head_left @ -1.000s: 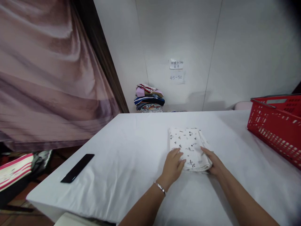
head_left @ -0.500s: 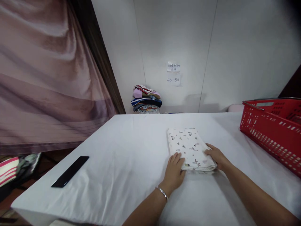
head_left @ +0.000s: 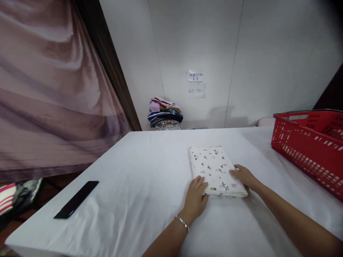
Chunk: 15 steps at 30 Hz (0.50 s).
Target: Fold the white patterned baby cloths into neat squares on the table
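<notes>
A folded white cloth (head_left: 211, 164) printed with small grey and brown motifs lies flat on the white-covered table (head_left: 128, 171), its layered folds showing along the near edge. My left hand (head_left: 197, 196), with a silver bracelet at the wrist, grips the near left corner; its fingers rest on top and the thumb is at the near edge. On the right side of the cloth, my right hand (head_left: 245, 176) holds the edge, with some fingers hidden behind it.
A red plastic basket (head_left: 305, 150) stands at the table's right. A flat black object (head_left: 77, 200) lies at the left. Beyond the far edge is a stack of folded fabrics (head_left: 164, 116) against the wall. A pink curtain (head_left: 53, 89) hangs at left.
The cloth's near right corner now lies flatter and squarer, and my right hand has shifted slightly along its edge. My left hand stays at its corner. The view has turned slightly.
</notes>
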Each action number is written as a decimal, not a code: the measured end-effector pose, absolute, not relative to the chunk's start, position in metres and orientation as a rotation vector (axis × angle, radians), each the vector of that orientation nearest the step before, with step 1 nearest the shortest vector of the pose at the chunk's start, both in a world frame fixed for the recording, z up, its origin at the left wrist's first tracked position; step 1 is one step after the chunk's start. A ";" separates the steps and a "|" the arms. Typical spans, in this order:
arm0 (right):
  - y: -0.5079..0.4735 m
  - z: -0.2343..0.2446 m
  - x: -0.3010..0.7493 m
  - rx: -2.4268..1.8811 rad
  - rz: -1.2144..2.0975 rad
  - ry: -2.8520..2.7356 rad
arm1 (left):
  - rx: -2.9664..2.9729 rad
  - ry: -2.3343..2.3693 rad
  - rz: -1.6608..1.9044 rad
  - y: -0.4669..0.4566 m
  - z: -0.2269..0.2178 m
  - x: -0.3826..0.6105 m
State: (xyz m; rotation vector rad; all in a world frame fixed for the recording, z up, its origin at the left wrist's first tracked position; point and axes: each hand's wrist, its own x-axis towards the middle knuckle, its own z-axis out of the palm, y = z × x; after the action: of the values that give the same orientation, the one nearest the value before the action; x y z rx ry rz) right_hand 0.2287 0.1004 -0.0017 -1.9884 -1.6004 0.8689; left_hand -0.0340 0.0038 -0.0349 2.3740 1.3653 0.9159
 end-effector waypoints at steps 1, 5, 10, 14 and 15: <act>0.100 -0.002 0.230 -2.028 0.821 -1.658 | 2.374 1.367 0.907 0.003 -0.034 -0.034; 0.105 0.000 0.227 -2.121 0.652 -1.857 | 2.355 1.406 0.848 0.000 -0.030 -0.033; 0.117 0.007 0.214 -2.154 0.507 -1.969 | 2.353 1.403 0.784 -0.001 -0.028 -0.033; 0.116 0.007 0.209 -2.173 0.451 -1.988 | 2.365 1.379 0.825 -0.002 -0.031 -0.034; 0.115 0.006 0.209 -2.181 0.442 -1.993 | 2.365 1.379 0.845 -0.003 -0.032 -0.034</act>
State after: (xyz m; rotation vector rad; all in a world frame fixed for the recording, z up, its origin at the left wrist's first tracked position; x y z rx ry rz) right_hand 0.2093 0.1145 0.0062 -2.1808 -1.9930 0.4422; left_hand -0.0341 -0.0027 -0.0318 2.3650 1.3795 0.8452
